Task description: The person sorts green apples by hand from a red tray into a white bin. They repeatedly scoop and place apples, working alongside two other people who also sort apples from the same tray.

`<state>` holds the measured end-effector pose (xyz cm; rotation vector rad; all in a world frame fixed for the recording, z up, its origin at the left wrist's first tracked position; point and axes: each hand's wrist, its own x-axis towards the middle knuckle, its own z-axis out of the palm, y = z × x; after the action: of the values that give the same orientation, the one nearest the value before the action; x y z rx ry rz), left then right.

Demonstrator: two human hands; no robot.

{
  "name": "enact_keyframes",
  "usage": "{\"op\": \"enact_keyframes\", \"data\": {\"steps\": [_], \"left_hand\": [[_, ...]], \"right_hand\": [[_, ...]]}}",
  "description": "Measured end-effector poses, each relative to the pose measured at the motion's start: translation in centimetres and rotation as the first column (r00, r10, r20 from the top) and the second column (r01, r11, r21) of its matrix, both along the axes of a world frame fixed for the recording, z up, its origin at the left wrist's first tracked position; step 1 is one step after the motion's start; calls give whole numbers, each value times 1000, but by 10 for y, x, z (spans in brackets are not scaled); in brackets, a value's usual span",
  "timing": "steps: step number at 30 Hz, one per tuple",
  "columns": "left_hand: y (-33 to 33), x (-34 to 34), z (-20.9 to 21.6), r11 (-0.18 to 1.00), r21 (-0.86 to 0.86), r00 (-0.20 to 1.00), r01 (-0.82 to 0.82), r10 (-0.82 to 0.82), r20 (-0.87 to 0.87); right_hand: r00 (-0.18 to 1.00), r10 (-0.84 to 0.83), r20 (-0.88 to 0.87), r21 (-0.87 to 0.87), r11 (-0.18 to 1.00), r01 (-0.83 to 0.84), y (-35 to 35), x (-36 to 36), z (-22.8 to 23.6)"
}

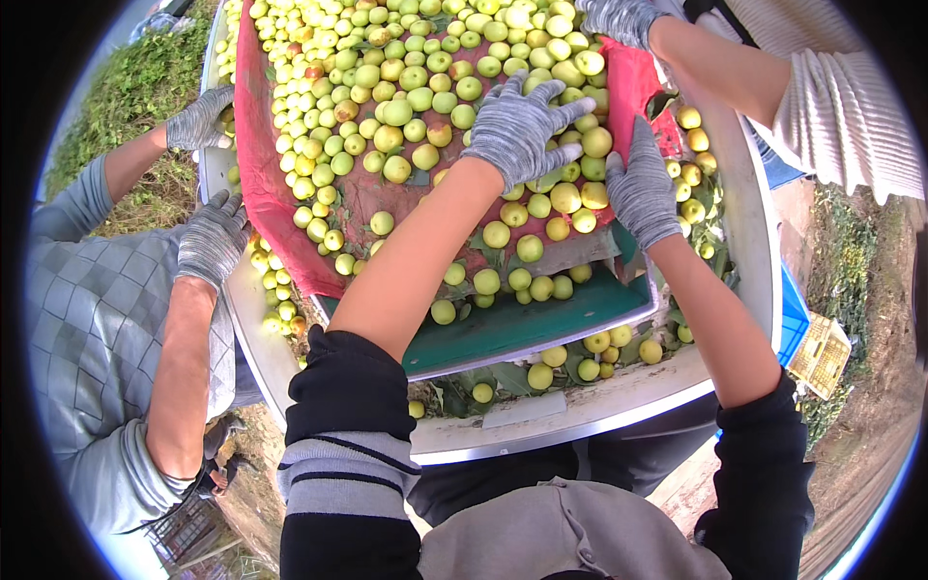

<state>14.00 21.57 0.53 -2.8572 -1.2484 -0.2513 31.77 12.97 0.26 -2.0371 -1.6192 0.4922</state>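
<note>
Small round yellow-green fruits point(396, 111), which look like jujubes, are heaped on a sloping red cloth-lined surface point(362, 198). My left hand point(517, 130), in a grey knit glove, lies over the fruits with its fingers spread. My right hand point(643, 198), gloved alike, rests at the right side by the red cloth edge point(630, 87). Its fingers are stretched out and the thumb stands apart, beside several fruits. Below my hands, a few fruits sit on and above a dark green lip point(522, 329) at the near end.
A pale rimmed trough point(619, 406) surrounds the surface, holding fruits and leaves. At the left, a co-worker's gloved hands point(213, 240) touch the edge. Another person's gloved hand point(619, 19) reaches in from the upper right. A blue crate point(793, 304) and a yellow crate point(822, 358) stand at right.
</note>
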Motion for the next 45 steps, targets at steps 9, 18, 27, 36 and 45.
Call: {"op": "enact_keyframes", "data": {"steps": [9,18,27,36,45], "left_hand": [[-62,-140,-5,925,184,917,-332,271,291],[11,-152,-22,763,-53,750,-644,643,157],[-25,-154,-18,921,61,827,-384,314,467],[102,-260,-14,332,-184,335,-925,942,17],[106,-113,-24,885,-101,832,-454,461,307]], "right_hand": [[989,30,143,101,994,-44,2,2,-11],[995,25,93,55,998,-30,5,5,-15],[1000,-1,-8,72,997,2,3,3,-13],[996,4,-91,69,998,2,-1,1,-9],[992,-2,-126,71,997,11,-2,0,-5]]}}
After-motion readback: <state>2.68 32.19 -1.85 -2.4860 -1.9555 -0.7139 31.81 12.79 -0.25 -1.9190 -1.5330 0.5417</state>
